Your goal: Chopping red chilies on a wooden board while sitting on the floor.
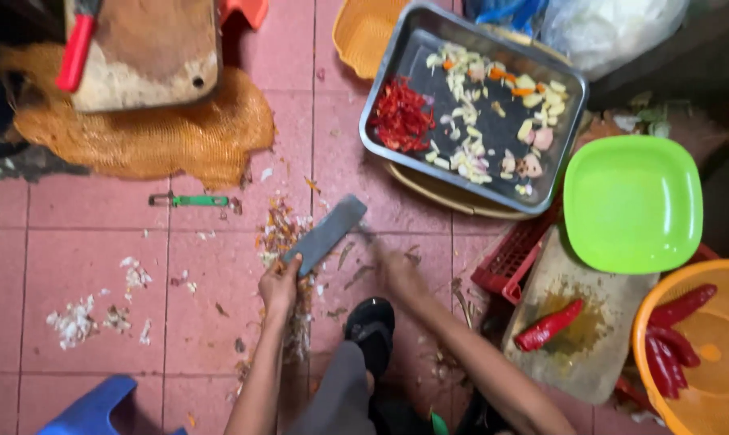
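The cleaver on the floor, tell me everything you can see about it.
The cleaver has a broad, rectangular, dull grey blade that looks like metal. It lies tilted over the pink tiled floor, amid vegetable scraps. The left hand touches the blade's lower end; the right hand is at the handle end, blurred, so the handle itself cannot be made out.

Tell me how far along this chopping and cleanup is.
Done: cut red chilli and chopped shallot pieces lie in the metal tray. In hand: the left hand and right hand hold a cleaver over floor scraps. Left: a whole chilli on the board, more in the orange basin.
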